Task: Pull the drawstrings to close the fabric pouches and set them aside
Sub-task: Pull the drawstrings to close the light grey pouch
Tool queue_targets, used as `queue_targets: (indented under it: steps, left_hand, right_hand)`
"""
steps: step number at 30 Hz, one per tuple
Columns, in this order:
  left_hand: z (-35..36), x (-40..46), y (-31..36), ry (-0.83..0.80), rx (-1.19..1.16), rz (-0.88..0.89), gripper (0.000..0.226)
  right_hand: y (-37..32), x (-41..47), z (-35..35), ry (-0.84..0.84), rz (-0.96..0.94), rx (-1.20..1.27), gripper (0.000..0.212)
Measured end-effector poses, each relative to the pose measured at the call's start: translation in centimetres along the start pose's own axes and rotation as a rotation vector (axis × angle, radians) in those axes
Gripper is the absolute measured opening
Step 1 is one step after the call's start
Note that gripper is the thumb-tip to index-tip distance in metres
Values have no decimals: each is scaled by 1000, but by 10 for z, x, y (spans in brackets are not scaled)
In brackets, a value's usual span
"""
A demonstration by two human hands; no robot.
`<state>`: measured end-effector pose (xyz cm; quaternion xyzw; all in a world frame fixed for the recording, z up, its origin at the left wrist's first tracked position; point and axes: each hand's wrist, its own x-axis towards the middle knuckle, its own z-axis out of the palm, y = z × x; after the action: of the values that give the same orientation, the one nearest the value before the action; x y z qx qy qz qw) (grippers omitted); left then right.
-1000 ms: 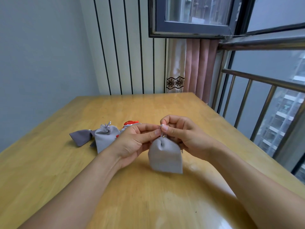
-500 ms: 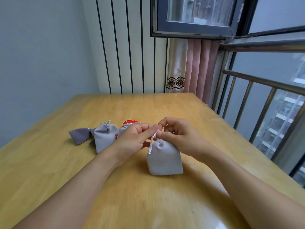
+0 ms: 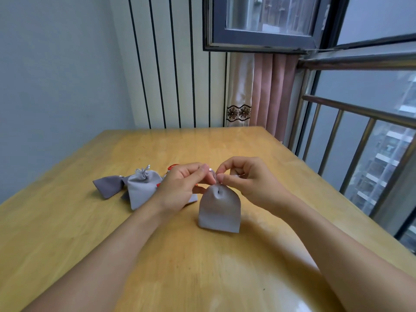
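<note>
Cinching the grey pouch at centre frame

My left fingers point(image 3: 203, 171) and right fingers point(image 3: 221, 176) are pinched nearly shut on the thin drawstring point(image 3: 213, 175) at the gathered mouth of the grey pouch point(image 3: 219, 210), which stands on the counter point(image 3: 225, 278) just below them. It looks soft and light, so I would hold the cord, not the cloth. Two closed pouches point(image 3: 144, 188) lie left of centre.

Both bare forearms reaching forward, converging at centre. Left hand point(image 3: 180, 188) curling, thumb and forefinger pinching together at tips. Right hand point(image 3: 249, 181) arching over, fingers bent, thumb and forefinger pinching, fingertips nearly touching left hand's.
</note>
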<state>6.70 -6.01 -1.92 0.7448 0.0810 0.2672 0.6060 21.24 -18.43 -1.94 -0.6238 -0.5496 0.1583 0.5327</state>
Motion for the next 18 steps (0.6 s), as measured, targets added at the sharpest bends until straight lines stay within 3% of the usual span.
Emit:
queue_targets:
  steps: [11, 14, 18]
  left_hand:
    - [0, -3, 0, -51, -84, -144, 28]
    - [2, -5, 1, 4, -169, -175, 28]
    - [3, -5, 1, 15, -280, -218, 27]
  right_hand:
    - [-3, -2, 4, 10, -21, 21, 4]
    - [-5, -3, 6, 9, 77, 202, 7]
    - [-9, -4, 5, -133, 199, 350, 16]
